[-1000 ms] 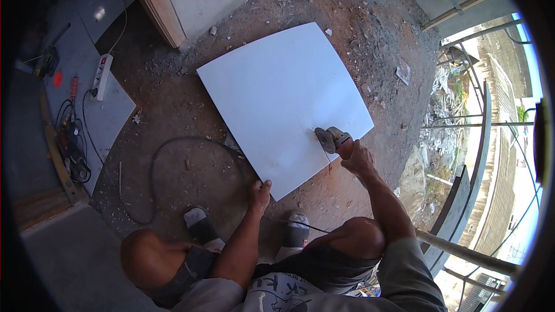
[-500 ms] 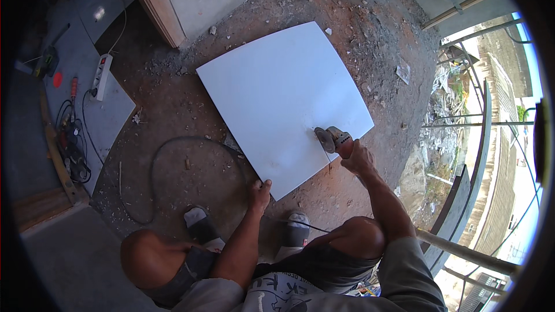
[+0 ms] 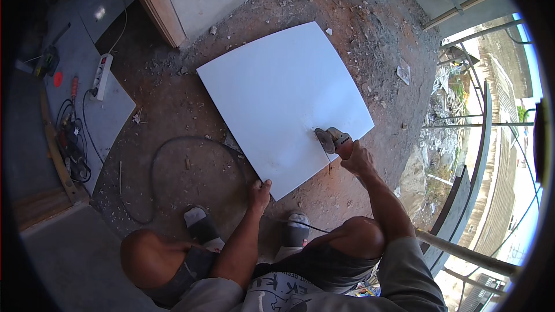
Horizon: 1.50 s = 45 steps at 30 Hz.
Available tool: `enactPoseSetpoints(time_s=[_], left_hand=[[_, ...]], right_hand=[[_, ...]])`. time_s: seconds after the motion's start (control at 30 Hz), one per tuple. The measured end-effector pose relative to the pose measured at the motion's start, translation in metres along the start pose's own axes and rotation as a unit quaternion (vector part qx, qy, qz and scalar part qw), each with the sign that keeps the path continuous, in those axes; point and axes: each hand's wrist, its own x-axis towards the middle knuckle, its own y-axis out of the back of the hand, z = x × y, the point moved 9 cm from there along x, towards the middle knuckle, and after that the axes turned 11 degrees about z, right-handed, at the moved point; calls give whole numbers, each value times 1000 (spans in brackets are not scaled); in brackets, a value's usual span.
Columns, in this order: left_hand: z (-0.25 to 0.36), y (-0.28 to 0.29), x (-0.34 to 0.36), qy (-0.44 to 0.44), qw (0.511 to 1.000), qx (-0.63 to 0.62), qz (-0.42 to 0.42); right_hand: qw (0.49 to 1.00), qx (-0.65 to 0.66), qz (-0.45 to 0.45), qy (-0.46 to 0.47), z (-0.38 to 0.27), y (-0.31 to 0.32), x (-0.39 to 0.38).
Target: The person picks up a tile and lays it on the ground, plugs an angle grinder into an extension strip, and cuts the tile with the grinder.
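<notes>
A large white tile [image 3: 277,86] lies on the dirt floor in front of me. My right hand [image 3: 358,160] is wrapped round the body of an angle grinder [image 3: 336,140] at the tile's right part. Its disc meets the white surface, and a thin dark cut line runs from there to the near right edge. My left hand [image 3: 259,194] grips the near left edge of the tile close to its bottom corner, thumb on top; the other fingers are mostly hidden.
A black cable [image 3: 153,179] loops over the floor left of the tile. Further left, a white power strip [image 3: 102,77] and a corded tool [image 3: 72,138] rest on a pale board [image 3: 115,112]. My feet stand close below the tile. Metal poles [image 3: 468,257] and an open drop lie right.
Almost nothing differs. Both hands, the grinder and the tile stay in place.
</notes>
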Motion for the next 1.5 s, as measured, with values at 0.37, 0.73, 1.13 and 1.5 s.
enactPoseSetpoints(time_s=[0.37, 0.73, 1.13, 1.5], left_hand=[[1, 0, -2, 9, 1000, -3, -2], [5, 2, -2, -22, 998, -38, 34], [6, 4, 0, -37, 998, -12, 46], [-15, 2, 12, -4, 999, 37, 5]], right_hand=[[1000, 9, 3, -7, 9, -5, 1], [1000, 10, 1, 0, 20, -6, -10], [1000, 4, 1, -3, 35, -5, -26], [1000, 12, 2, -4, 44, -9, -28]])
